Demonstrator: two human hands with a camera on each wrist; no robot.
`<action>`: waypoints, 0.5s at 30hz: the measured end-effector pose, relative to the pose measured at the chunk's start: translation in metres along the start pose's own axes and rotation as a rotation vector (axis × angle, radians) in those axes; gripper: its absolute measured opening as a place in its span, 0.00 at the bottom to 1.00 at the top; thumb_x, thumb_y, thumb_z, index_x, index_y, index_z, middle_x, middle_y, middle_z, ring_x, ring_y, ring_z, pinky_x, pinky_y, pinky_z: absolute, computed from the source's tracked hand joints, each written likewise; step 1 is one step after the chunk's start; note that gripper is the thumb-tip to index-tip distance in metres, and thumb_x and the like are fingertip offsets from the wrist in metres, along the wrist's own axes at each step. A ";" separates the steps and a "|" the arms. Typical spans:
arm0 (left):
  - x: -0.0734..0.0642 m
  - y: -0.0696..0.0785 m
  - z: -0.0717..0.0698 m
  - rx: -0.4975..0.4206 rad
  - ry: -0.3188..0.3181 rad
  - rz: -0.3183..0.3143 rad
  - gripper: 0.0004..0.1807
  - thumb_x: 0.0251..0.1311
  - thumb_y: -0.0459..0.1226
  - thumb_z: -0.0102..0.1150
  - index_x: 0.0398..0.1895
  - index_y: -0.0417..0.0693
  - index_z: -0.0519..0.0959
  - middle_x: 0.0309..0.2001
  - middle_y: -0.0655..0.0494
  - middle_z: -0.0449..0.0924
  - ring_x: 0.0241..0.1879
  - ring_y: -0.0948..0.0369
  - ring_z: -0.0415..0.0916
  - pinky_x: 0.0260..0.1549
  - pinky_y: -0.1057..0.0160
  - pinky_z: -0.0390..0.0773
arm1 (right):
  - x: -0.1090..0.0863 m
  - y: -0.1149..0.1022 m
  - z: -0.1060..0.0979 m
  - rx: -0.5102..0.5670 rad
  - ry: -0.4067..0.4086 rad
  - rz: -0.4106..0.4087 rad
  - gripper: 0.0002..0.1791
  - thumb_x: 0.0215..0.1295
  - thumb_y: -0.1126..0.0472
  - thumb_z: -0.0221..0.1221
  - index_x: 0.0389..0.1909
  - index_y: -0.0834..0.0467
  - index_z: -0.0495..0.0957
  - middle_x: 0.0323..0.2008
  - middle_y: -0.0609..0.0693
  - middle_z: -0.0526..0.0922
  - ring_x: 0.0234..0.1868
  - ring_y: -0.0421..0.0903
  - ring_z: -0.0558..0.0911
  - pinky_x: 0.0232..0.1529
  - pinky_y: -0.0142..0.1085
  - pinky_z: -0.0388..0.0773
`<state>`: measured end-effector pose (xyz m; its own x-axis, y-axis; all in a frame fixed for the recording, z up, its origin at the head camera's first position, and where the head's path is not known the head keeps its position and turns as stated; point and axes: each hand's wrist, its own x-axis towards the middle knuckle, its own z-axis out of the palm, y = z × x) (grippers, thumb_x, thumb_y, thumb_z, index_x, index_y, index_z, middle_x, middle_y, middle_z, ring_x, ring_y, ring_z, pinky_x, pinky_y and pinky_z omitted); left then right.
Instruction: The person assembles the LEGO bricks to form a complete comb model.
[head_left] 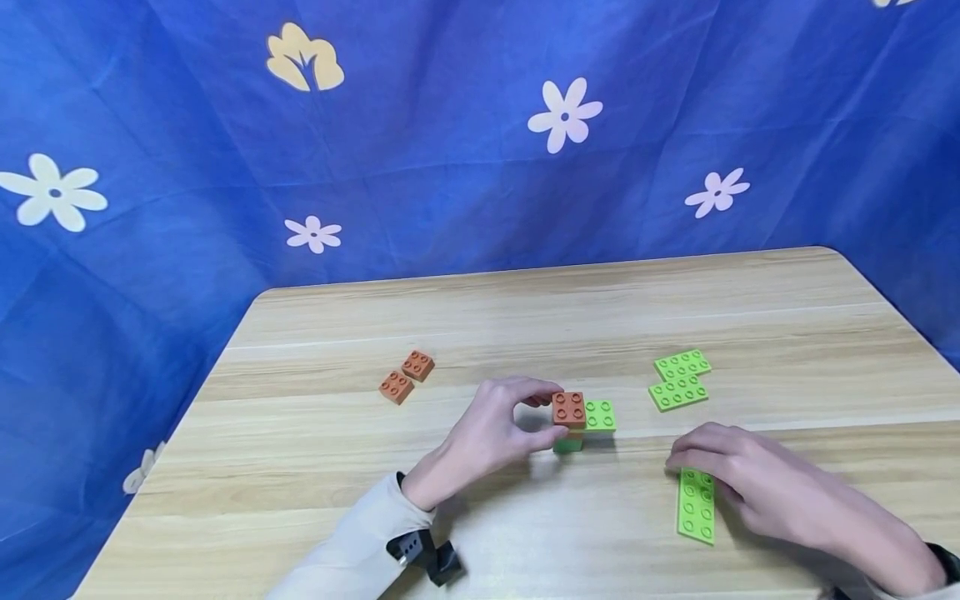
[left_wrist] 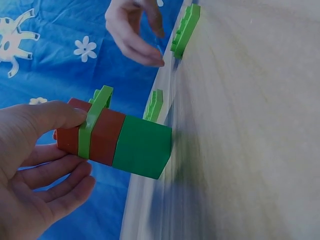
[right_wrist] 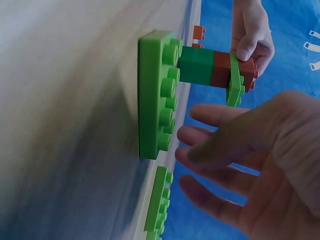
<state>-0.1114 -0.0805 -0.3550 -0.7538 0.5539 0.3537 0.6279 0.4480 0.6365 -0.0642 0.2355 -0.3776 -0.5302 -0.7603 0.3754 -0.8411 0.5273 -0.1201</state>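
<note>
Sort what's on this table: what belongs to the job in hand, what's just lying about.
Job in hand, by the look of it:
brick stack, held by the left hand
near green plate, at the right hand

Just lying about, perhaps spare parts:
two loose reddish-brown bricks
two far green plates

A person's left hand (left_wrist: 42,172) is pinching a brick stack (left_wrist: 106,135), its green brick (left_wrist: 142,147) facing the tabletop (left_wrist: 250,125); beyond the brick stack, the right hand (left_wrist: 131,30) and two lime plates (left_wrist: 187,31) are showing, and a flowered blue cloth (left_wrist: 55,80) is hanging
</note>
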 end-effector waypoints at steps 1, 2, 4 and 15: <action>0.000 0.000 0.000 0.000 0.002 0.001 0.23 0.48 0.36 0.73 0.48 0.35 0.81 0.45 0.46 0.84 0.40 0.54 0.83 0.43 0.68 0.81 | -0.001 -0.001 0.000 0.000 -0.007 -0.006 0.29 0.37 0.80 0.58 0.42 0.51 0.82 0.43 0.40 0.80 0.44 0.41 0.80 0.53 0.25 0.70; 0.000 -0.001 0.000 -0.002 0.002 0.001 0.23 0.49 0.36 0.73 0.48 0.35 0.81 0.45 0.46 0.84 0.40 0.54 0.83 0.43 0.67 0.81 | -0.002 -0.001 0.001 -0.002 -0.013 -0.010 0.30 0.37 0.79 0.58 0.42 0.51 0.82 0.44 0.40 0.80 0.45 0.42 0.80 0.53 0.25 0.70; 0.001 -0.001 0.000 -0.007 0.002 0.000 0.23 0.49 0.36 0.73 0.49 0.35 0.81 0.45 0.45 0.84 0.40 0.54 0.83 0.43 0.67 0.81 | -0.004 -0.002 0.002 0.001 -0.025 -0.018 0.30 0.37 0.79 0.59 0.43 0.50 0.82 0.45 0.41 0.80 0.46 0.42 0.80 0.54 0.26 0.69; 0.001 -0.002 0.000 0.004 -0.004 -0.003 0.22 0.50 0.37 0.72 0.48 0.37 0.81 0.44 0.48 0.85 0.39 0.56 0.83 0.42 0.67 0.81 | -0.013 -0.002 0.008 -0.044 -0.032 -0.016 0.28 0.35 0.73 0.64 0.44 0.51 0.81 0.46 0.44 0.80 0.46 0.46 0.79 0.55 0.29 0.67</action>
<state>-0.1140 -0.0804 -0.3563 -0.7551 0.5554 0.3484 0.6260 0.4527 0.6350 -0.0567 0.2417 -0.3896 -0.5203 -0.7803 0.3470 -0.8445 0.5306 -0.0731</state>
